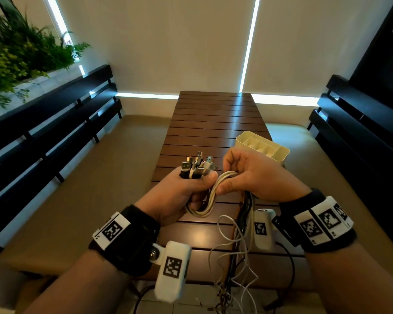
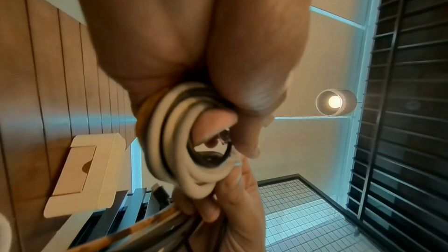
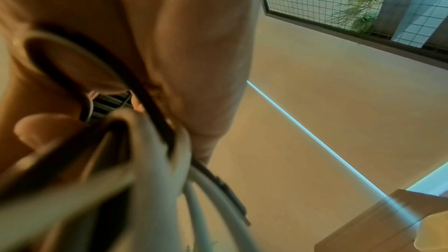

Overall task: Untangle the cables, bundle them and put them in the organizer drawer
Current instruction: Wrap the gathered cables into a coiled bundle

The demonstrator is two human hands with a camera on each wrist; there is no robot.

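Observation:
My left hand (image 1: 186, 189) grips a bunch of white and black cables just below their plugs (image 1: 196, 165), which stick up out of the fist. A loop of those cables (image 1: 204, 205) hangs between both hands. My right hand (image 1: 243, 175) holds the same cables (image 3: 155, 152) a little to the right, fingers curled round them. Loose cable ends (image 1: 234, 257) dangle below over the table's near edge. In the left wrist view the coiled cables (image 2: 174, 141) sit under the thumb. The cream organizer drawer (image 1: 262, 147) stands open-topped on the table just behind my right hand.
The slatted wooden table (image 1: 213, 123) runs away from me. Tan cushioned benches with dark slatted backs (image 1: 55, 137) flank it on both sides. Plants (image 1: 21, 53) stand at the far left. Blinds cover the far wall.

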